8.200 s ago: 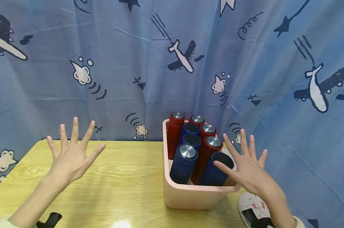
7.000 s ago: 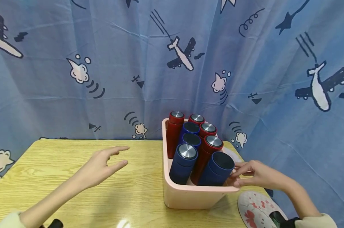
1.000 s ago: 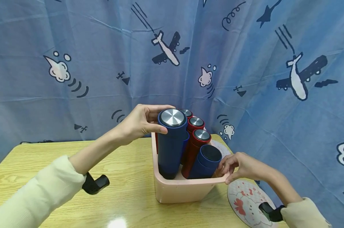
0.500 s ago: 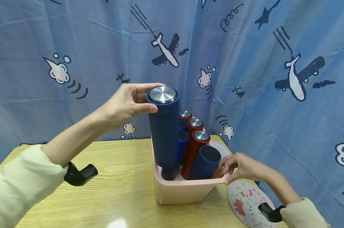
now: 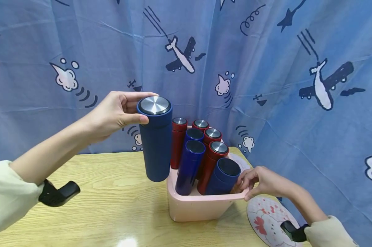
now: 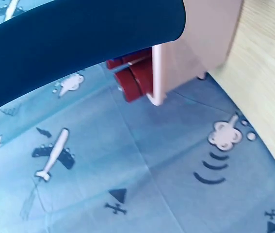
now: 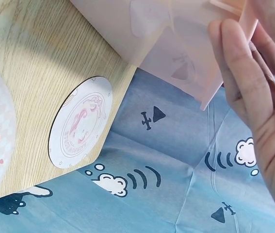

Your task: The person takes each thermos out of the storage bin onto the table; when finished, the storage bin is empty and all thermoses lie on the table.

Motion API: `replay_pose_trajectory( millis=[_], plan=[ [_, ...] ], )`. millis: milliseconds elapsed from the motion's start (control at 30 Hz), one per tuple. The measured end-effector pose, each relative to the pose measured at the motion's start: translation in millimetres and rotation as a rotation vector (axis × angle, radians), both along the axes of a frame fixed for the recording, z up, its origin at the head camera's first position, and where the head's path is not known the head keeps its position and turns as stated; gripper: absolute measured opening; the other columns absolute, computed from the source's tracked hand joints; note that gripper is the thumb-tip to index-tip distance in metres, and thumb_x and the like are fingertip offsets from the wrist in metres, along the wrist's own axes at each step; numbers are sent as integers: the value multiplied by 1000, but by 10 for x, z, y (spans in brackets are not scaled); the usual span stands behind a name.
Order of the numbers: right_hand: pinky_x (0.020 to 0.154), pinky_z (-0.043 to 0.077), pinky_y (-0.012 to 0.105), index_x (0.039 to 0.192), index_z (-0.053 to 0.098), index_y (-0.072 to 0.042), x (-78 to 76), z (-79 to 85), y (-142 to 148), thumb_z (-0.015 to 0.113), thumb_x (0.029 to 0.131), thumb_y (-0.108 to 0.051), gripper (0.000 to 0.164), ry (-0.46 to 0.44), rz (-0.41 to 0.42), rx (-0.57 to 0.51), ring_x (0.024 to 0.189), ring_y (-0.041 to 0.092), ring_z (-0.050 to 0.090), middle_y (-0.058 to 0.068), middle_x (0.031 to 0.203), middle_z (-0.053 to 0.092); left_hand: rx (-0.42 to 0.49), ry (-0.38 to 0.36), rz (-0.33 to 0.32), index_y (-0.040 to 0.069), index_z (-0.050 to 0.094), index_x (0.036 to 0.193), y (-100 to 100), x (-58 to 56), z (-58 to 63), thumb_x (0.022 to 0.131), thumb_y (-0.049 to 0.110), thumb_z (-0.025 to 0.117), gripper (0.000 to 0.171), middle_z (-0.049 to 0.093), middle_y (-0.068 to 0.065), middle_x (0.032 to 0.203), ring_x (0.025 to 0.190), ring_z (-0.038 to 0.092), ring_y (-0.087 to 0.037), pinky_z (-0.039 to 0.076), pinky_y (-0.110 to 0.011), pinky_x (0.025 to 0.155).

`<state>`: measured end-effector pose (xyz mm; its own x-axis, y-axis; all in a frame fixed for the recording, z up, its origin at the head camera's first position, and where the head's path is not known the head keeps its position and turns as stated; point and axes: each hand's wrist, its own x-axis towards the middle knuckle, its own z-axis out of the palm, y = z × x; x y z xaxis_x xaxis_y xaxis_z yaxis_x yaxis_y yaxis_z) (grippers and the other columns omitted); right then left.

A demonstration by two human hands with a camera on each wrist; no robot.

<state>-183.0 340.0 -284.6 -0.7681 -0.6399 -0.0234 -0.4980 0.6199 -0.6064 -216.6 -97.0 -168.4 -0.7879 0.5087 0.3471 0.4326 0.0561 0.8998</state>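
Note:
My left hand grips a dark blue thermos flask near its silver-topped lid, thumb in front and fingers behind. The flask hangs upright above the table, just left of the pink bin. In the left wrist view the same flask crosses the top of the picture. My right hand pinches the bin's right rim at the near corner; the right wrist view shows the fingers bent over that rim. Inside the bin stand several red flasks, two shiny blue flasks and a dark blue flask.
The bin stands on a light wood table. Right of it lies a round mat with a cartoon print, and a second round mat lies farther back, partly behind the bin. A blue printed curtain hangs behind the table.
My left hand has lifted the dark blue flask out of the bin's near left corner and carried it left past the rim. The right hand has stayed on the rim.

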Motion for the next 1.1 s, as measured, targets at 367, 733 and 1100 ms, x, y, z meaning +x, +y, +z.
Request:
replay_pose_trajectory(
  millis=[367, 733, 1100],
  plan=[
    [61, 54, 24, 81, 73, -9, -1, 1, 32, 82, 74, -21, 17, -6, 15, -28, 77, 6, 59, 11, 95, 67, -88, -10, 7, -2, 44, 141, -298, -63, -384, 84, -9, 66, 62, 63, -18, 122, 104, 65, -11, 52, -27, 88],
    [63, 54, 26, 80, 73, -9, 5, -7, 20, 82, 74, -21, 16, -9, 7, -25, 84, 6, 60, 10, 95, 68, -65, -89, -108, -5, 39, 143, -516, -315, -882, 82, -11, 66, 67, 61, -6, 127, 111, 61, -11, 52, -28, 90],
    [64, 54, 26, 78, 72, -11, 28, 7, 23, 82, 74, -23, 17, 3, -6, -15, 87, 6, 60, 7, 96, 68, -67, -105, -127, -5, 35, 144, -573, -662, -1200, 84, -9, 65, 68, 60, 1, 128, 110, 61, -9, 51, -26, 90]
  ],
)
